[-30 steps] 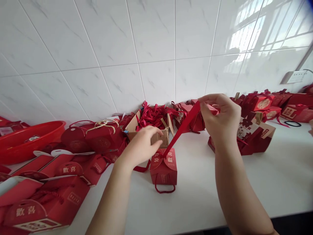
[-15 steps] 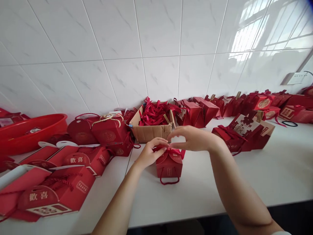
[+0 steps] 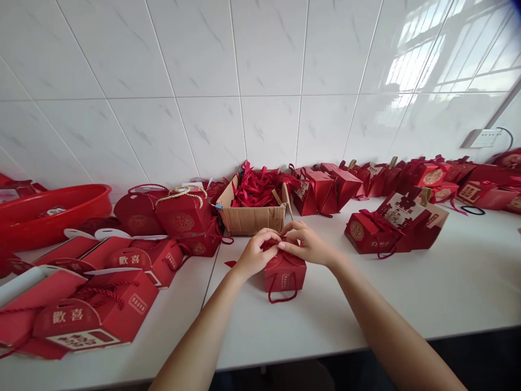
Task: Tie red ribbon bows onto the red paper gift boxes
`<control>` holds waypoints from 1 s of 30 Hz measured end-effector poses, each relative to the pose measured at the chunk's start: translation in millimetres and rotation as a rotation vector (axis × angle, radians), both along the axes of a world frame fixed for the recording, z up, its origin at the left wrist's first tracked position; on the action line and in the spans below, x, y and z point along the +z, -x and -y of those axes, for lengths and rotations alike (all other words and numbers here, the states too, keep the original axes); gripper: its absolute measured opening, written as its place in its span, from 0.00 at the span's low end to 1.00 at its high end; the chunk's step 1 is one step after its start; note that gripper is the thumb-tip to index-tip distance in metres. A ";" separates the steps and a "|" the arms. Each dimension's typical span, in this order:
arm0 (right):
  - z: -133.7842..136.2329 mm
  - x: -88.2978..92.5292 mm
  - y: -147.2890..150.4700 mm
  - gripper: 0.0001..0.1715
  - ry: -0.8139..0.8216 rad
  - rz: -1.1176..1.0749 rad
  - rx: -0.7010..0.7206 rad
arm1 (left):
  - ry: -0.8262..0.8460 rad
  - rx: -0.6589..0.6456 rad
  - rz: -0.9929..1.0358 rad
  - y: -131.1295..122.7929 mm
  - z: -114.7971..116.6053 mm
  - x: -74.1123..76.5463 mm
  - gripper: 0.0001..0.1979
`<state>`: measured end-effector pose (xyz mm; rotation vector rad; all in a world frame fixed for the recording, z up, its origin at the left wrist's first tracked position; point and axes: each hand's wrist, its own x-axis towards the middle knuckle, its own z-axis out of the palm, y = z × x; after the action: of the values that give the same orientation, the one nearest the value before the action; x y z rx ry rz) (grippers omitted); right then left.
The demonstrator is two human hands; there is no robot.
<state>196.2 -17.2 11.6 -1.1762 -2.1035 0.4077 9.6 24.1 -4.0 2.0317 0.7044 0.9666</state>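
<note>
A small red gift box point(image 3: 285, 274) with a cord handle stands on the white counter point(image 3: 448, 288) in front of me. Both hands meet over its top. My left hand point(image 3: 256, 252) pinches the red ribbon at the box's top from the left. My right hand point(image 3: 307, 243) pinches the same ribbon from the right, fingertips touching those of the left. The ribbon itself is mostly hidden under my fingers.
A cardboard box point(image 3: 252, 217) full of red ribbons stands just behind. Red gift boxes and bags point(image 3: 179, 217) crowd the left, with larger flat ones point(image 3: 93, 315) at the near left and a red basin point(image 3: 49, 214). More red boxes point(image 3: 391, 222) line the right along the tiled wall.
My right hand, which held the ribbon stretched high to the right, came down to the box top. Both hands now pinch together there. The view shifted slightly.
</note>
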 end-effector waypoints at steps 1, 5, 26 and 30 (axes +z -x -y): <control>0.4 -1.6 0.0 0.26 0.017 -0.029 0.013 | 0.006 0.005 -0.004 -0.1 -0.1 -0.3 0.03; 3.4 -4.4 -7.3 0.24 0.023 -0.157 0.019 | 0.052 0.008 -0.031 0.4 0.2 0.2 0.06; 0.3 -21.9 -14.1 0.32 0.086 -0.229 -0.160 | -0.205 0.312 -0.287 12.5 -0.1 8.1 0.15; -0.1 -24.3 -14.4 0.31 0.063 -0.185 -0.152 | -0.042 0.304 -0.266 13.0 -3.4 6.5 0.21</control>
<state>210.7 -17.1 -12.7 -1.2739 -1.8416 0.4950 -3.3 27.5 2.5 2.1528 1.1708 0.8900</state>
